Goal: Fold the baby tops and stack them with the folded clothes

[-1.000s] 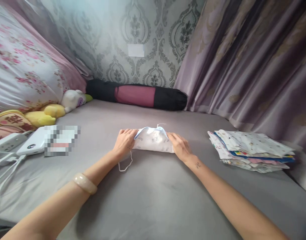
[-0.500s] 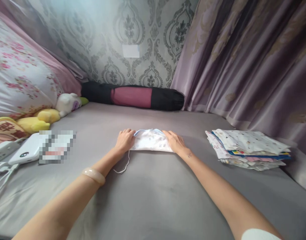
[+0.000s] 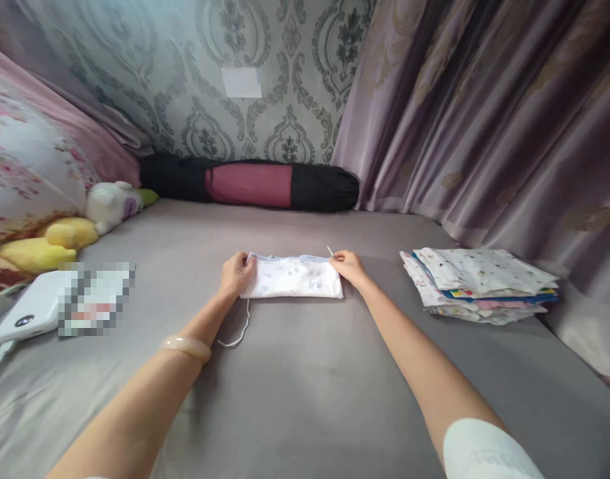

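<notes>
A folded white cloth garment (image 3: 295, 276) with a faint print and pale blue trim lies flat on the grey bed sheet. My left hand (image 3: 236, 273) is closed on its left end, fingers curled over the upper corner. At the opposite upper corner, my right hand (image 3: 348, 267) pinches the edge, and a short white tie end (image 3: 329, 251) pokes up from the fingertips. A white string (image 3: 245, 329) trails from the garment's left side onto the sheet. The undersides of my fingers are hidden.
To the right lies a stack of folded printed cloths (image 3: 487, 273). A white power bank (image 3: 40, 306) with cables and a blurred-out flat item (image 3: 98, 299) are at left, near plush toys (image 3: 115, 203). A black and maroon roll bag (image 3: 249, 185) lies along the wall.
My right hand has shifted from lying over the garment's right end to pinching its upper corner, uncovering that end. The garment looks flatter and wider. The camera view has shifted slightly.
</notes>
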The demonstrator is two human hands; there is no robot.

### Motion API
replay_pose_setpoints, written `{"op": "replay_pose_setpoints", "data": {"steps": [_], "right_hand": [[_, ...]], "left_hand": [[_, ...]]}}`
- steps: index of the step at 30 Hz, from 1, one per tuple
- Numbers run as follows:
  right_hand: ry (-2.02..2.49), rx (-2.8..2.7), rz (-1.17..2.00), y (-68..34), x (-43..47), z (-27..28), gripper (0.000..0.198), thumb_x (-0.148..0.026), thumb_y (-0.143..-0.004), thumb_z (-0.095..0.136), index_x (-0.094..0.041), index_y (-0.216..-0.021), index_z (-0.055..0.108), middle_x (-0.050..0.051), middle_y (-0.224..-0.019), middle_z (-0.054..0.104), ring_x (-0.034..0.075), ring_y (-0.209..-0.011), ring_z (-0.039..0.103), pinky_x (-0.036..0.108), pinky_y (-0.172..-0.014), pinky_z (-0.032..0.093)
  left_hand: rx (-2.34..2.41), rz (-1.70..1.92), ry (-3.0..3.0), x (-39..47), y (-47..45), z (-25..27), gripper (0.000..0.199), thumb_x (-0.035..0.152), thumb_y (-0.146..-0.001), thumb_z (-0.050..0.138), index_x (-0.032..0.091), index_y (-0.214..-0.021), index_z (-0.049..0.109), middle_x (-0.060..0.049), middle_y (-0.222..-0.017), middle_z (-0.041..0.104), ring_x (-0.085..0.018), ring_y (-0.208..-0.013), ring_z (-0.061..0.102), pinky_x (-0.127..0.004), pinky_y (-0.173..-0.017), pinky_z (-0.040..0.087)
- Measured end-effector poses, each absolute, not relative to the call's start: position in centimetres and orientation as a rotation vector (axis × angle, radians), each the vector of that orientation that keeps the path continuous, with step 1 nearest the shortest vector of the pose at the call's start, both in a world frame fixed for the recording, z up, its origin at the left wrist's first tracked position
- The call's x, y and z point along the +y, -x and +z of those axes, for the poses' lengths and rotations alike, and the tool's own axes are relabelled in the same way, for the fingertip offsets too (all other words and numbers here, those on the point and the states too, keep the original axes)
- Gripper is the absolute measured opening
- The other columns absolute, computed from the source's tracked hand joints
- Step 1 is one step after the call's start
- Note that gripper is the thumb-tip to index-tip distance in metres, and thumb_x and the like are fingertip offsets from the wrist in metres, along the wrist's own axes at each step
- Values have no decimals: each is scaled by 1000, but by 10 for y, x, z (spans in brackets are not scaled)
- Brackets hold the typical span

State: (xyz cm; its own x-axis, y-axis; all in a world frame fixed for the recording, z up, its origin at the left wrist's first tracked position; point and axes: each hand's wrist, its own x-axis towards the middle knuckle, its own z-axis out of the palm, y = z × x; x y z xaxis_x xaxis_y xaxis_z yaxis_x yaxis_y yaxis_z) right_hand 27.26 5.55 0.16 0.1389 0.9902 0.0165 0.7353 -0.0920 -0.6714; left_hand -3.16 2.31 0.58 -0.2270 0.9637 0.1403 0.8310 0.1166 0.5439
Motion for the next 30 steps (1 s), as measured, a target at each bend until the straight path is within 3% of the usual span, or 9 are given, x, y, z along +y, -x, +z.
{"op": "replay_pose_setpoints", "data": {"steps": [4,10,14,17,21,25,30], "right_hand": [[1913,-1638,580,-273,59,-1,18,-29,-84,59,-16,-90,71,6,-90,74,16,-83,68,22,-72,49],[1952,-1688,501,-273,56,8,20,-24,-88,53,-16,-90,72,8,-90,73,20,-87,68,25,-74,48],[1930,-1749,355,-265,38,26,33,-17,-92,39,-15,-108,68,12,-107,70,23,-103,63,30,-87,46],[1682,-2024,225,-242,12,33,39,-17,-95,32,-16,-119,63,11,-119,65,21,-114,58,30,-98,42],[1300,-2381,217,-203,-16,28,42,-23,-98,30,-13,-129,56,11,-135,56,20,-128,47,33,-110,34],[1396,-2465,199,-188,-19,16,50,-23,-96,29,-5,-139,46,15,-146,44,23,-138,35,38,-116,25],[1455,-2504,218,-190,-10,6,55,-26,-96,25,-4,-145,36,14,-153,32,24,-143,25,41,-117,20]], "left_hand": [[2178,746,-1734,29,32,2,32,39,-89,45,18,-95,66,-11,-96,71,-23,-91,64,-29,-74,44],[2202,672,-1660,31,35,11,31,37,-88,49,14,-105,61,-12,-100,69,-25,-97,63,-32,-81,47],[2219,774,-1888,16,33,25,34,32,-89,48,12,-114,56,-16,-108,64,-27,-105,59,-38,-90,46],[1946,851,-2313,-4,16,33,32,32,-94,39,15,-115,56,-14,-111,63,-26,-106,58,-40,-93,46],[1481,676,-2629,-23,-16,28,34,30,-96,32,17,-119,54,-13,-122,62,-24,-116,56,-40,-98,44],[1530,502,-2634,-21,-27,11,44,33,-99,24,16,-131,49,-14,-137,54,-26,-131,45,-45,-108,35],[1604,256,-2567,-11,-22,0,56,39,-100,17,11,-145,36,-13,-153,35,-28,-142,28,-47,-116,22]]}}
